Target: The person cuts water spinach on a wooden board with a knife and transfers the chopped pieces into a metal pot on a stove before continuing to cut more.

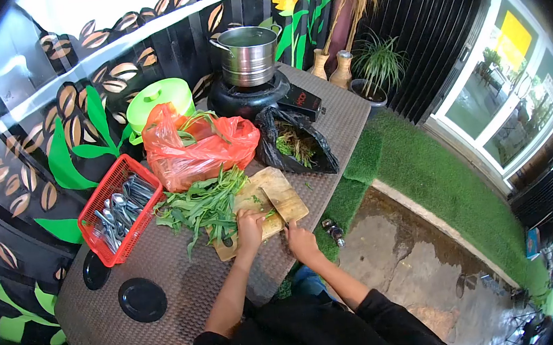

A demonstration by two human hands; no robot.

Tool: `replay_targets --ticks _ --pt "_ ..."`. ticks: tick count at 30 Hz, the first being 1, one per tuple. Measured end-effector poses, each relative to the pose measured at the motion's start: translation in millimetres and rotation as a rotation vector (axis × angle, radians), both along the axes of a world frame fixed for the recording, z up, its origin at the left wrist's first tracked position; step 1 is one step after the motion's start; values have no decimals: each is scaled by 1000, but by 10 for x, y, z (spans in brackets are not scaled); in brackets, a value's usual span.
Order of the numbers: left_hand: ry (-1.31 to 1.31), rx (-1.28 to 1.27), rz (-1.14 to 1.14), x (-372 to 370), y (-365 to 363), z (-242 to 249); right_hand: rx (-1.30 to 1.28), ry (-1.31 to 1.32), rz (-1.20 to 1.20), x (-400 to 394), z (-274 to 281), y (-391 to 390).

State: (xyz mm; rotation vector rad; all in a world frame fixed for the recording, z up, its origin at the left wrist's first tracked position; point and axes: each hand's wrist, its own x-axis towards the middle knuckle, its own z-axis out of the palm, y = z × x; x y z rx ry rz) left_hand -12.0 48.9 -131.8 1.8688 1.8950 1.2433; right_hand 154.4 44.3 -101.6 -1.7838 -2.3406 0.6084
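Observation:
A wooden cutting board (265, 179) lies near the table's right edge, with a heap of long-leafed greens (203, 203) spilling over its left side. My left hand (250, 228) is on the board, its fingers closed on stems of the greens. Small cut green bits lie just beyond those fingers. In my right hand (302, 243) is a knife (276, 207), gripped by its handle at the board's near right edge. Its blade points away from me across the board, right of the left hand; much of the handle is hidden by the fingers.
Behind the board are a red plastic bag (188, 154) and a black bag (297, 147) holding stems. A steel pot (249, 59) stands on a stove (229, 100). A red basket (127, 210) of cutlery, a green lidded pot (163, 97) and a black plate (142, 300) are left.

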Motion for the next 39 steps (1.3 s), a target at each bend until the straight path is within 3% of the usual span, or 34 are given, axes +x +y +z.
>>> replay_targets --ticks 3,7,10,14,21,27,29,35,39 --pt "29 18 64 100 -68 59 50 119 80 0 -230 352" --pt "18 52 157 197 -126 7 46 100 154 63 84 355" --pt "19 5 181 199 -122 -9 2 6 11 -32 72 29" --pt "20 20 163 179 -128 -30 -3 173 41 -124 -84 285" --pt "46 63 145 146 -99 -33 -70 13 -21 -176 5 55" --pt "-13 59 146 155 -101 -42 20 195 75 -91 -43 163" --pt "-7 46 155 161 -90 -11 -61 74 -48 -157 -56 20" --pt "8 46 167 179 -112 1 -78 113 43 -173 53 239" --pt "3 50 168 173 -109 -20 -46 46 -72 -269 -81 7"
